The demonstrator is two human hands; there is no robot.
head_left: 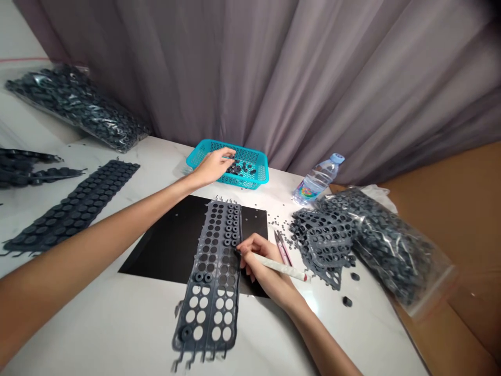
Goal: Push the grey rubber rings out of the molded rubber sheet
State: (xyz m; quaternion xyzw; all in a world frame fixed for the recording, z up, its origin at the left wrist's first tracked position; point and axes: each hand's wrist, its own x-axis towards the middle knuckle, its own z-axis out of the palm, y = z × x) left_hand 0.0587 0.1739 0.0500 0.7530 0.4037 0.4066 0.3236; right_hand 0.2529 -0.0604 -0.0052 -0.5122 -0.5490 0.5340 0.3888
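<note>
My left hand reaches over the near rim of a turquoise basket, fingers curled down among small dark rubber rings inside it. My right hand grips a white pen-like tool with its tip against the right edge of a long grey rubber sheet. That sheet lies across a black mat; many of its holes are punched out and a few rings remain in it.
A pile of emptied sheets and a plastic bag of parts lie to the right, beside a water bottle. A full sheet and another bag lie at left. A purple curtain hangs behind.
</note>
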